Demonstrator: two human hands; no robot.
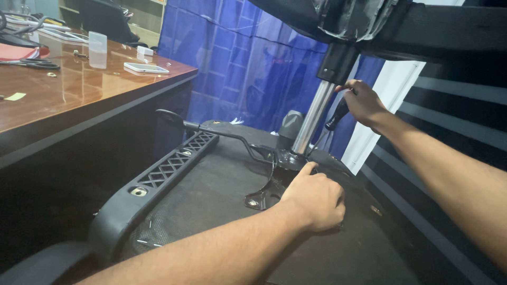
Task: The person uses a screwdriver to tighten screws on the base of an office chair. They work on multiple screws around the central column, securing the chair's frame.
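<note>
An office chair lies upturned in front of me, its black seat underside (pixel 211 195) facing up. A shiny metal gas cylinder (pixel 312 119) rises from the black mechanism plate (pixel 269 192) at the seat's middle. My left hand (pixel 314 198) rests on the seat beside that plate, fingers curled, thumb pointing at the cylinder's foot. My right hand (pixel 362 103) is closed around the dark handle of a tool (pixel 338 115), whose thin shaft runs down toward the cylinder's base. A black lever (pixel 211 129) sticks out to the left of the mechanism.
A brown wooden desk (pixel 68 92) stands at left with a white phone (pixel 146 68), a clear plastic cup (pixel 97 50), scissors (pixel 31 64) and papers. Blue cloth (pixel 237 58) hangs behind. A black ribbed armrest bar (pixel 169 169) lies along the seat's left side. The chair's base (pixel 369 21) looms overhead.
</note>
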